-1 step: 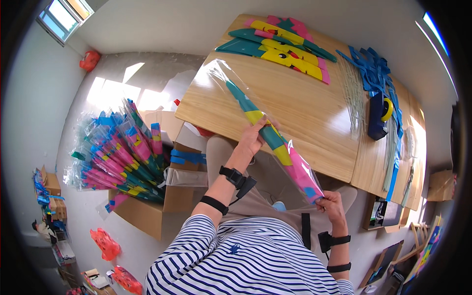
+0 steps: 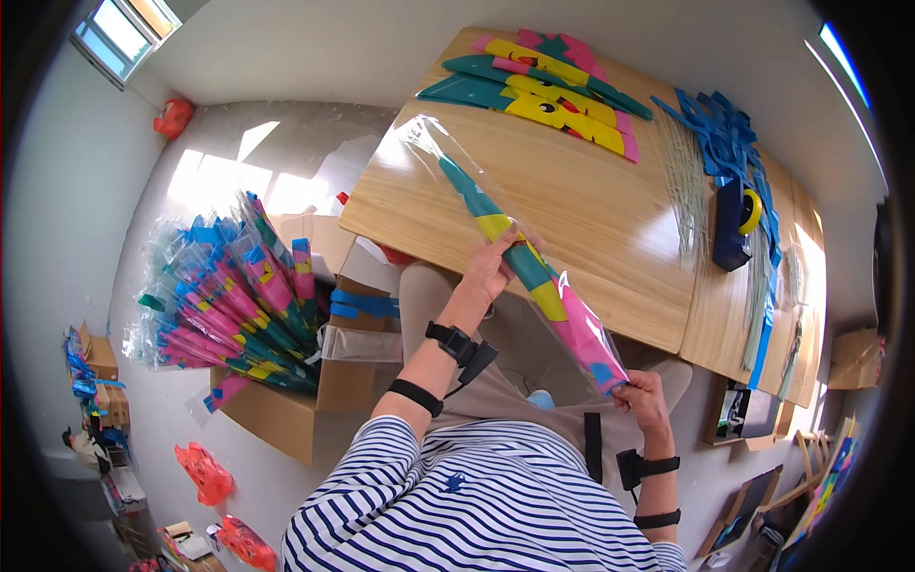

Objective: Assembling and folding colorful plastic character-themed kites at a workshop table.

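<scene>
A long, slim roll of green, yellow and pink sheet material in a clear plastic sleeve lies slantwise before me, partly over the table's near edge. Around its middle, my left hand is closed, thumb on top. At the lower right, by the pink end with a blue patch, my right hand pinches the sleeve's end. The sleeve's far end is loose and crinkled over the wooden table. Several folded pieces in the same colours, with printed cartoon faces, lie at the table's back.
Thin pale sticks, blue strips and a dark blue tape dispenser lie on the table's right side. At my left, a cardboard box holds many sleeved rolls. Red plastic bags lie on the floor.
</scene>
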Tool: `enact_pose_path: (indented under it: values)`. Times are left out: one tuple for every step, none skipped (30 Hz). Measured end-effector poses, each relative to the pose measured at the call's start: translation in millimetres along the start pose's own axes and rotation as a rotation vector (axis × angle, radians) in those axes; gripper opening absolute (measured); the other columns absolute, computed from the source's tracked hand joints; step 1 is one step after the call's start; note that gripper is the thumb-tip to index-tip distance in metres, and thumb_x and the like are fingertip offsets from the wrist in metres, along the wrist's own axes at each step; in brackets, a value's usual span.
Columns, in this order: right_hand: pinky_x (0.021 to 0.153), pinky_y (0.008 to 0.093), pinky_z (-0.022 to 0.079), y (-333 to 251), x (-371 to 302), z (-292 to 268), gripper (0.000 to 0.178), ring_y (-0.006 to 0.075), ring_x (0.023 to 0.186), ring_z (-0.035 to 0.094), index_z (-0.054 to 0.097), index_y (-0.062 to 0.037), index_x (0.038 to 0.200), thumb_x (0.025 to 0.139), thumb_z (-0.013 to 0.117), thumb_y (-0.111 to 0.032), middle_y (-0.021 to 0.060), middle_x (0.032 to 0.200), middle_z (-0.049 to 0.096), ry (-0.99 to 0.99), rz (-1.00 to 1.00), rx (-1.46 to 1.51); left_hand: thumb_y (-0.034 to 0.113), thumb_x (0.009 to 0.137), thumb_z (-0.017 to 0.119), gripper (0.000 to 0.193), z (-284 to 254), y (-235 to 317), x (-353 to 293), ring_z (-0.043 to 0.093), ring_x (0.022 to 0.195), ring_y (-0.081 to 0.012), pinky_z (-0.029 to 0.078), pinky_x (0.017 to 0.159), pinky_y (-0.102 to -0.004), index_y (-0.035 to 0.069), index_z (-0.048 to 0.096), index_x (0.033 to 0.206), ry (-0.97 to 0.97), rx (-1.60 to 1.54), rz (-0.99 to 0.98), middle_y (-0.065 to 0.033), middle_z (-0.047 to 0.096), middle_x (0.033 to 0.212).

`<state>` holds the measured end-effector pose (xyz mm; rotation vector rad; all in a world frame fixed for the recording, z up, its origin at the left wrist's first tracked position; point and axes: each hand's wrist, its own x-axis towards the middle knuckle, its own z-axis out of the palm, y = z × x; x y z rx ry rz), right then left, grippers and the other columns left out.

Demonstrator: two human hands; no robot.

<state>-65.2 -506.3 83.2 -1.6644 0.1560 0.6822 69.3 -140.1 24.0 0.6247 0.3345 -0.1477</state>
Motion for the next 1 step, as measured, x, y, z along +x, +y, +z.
enact_pose_path:
  values:
    - [0.052,0.0232,0.043,1.2,-1.6,-1.3,0.011,0.0082,0.056,0.057,0.075,-0.0014,0.084,0.088,0.066,-0.001,0.0019,0.065,0.065,0.007,0.006,-0.007,0.024,0.101,0.073,0.023,1.3,-0.6,-1.0,0.074,0.103,-0.0298,0.064,0.085,-0.0458,0.007,0.062,0.112,-0.015,-0.003,-0.012,-0.0152,0.076,0.106]
